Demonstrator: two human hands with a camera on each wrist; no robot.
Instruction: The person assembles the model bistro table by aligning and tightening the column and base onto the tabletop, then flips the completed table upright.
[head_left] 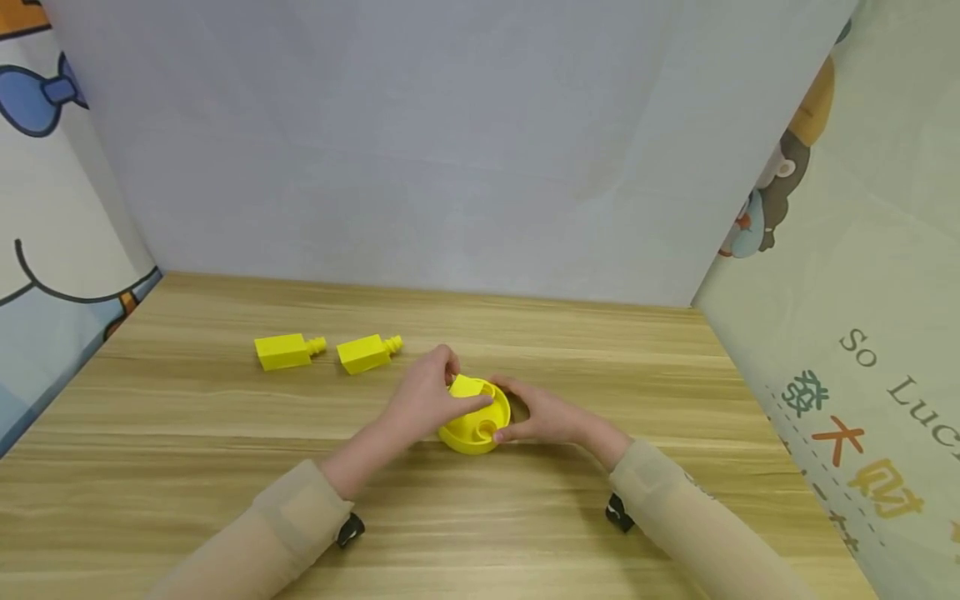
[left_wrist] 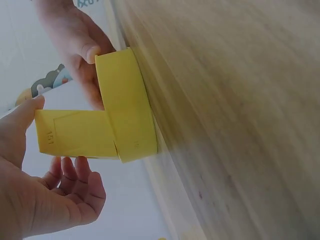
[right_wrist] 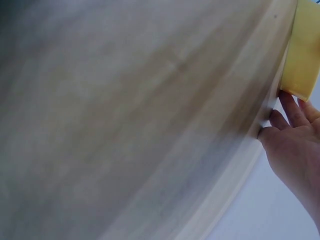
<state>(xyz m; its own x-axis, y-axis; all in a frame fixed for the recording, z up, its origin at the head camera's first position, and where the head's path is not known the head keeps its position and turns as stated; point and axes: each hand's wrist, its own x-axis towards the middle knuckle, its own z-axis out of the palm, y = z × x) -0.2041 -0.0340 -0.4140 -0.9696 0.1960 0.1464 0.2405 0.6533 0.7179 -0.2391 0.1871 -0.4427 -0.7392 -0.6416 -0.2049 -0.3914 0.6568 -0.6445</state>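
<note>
Wooden table (head_left: pixel 480 533) below. My left hand (head_left: pixel 422 397) grips yellow block (left_wrist: pixel 75 134), long axis upright, at left hand's side of round tray (left_wrist: pixel 127 102) between hands; my right hand (head_left: pixel 546 414) holds tray's right rim.

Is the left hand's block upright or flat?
Roughly upright: in the left wrist view, the block rises from the round dish, held by the left hand; its lower end is hidden.

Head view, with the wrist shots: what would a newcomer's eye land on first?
Probably the bright yellow dish mid-table, with the right hand at its right rim and the left hand holding a yellow block that rises above it. Next, perhaps, the far-left block and its neighbour, lying farther back with ridged ends.
</note>
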